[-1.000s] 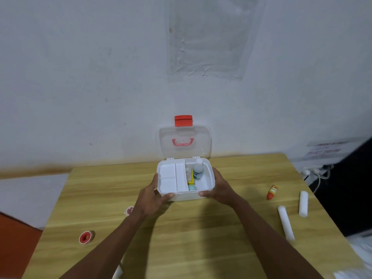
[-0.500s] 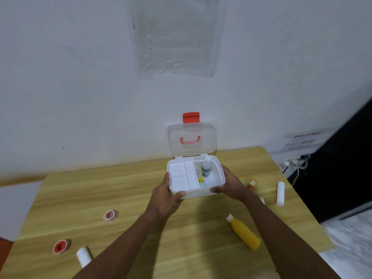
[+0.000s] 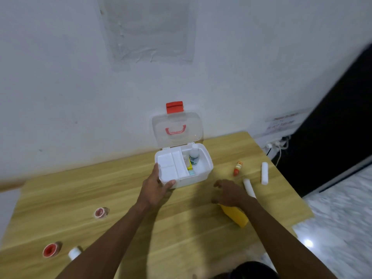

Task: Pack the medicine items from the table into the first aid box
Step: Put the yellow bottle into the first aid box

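Risk: right hand [image 3: 229, 193], fingers apart over yellow bottle [image 3: 235, 216] at lower right, may roll it; left hand [image 3: 156, 185] clamps first aid box [image 3: 198, 174].

Right hand [image 3: 228, 193] covering the yellow bottle [image 3: 237, 217] top; notice [image 3: 282, 123] on wall blurred, unreadable
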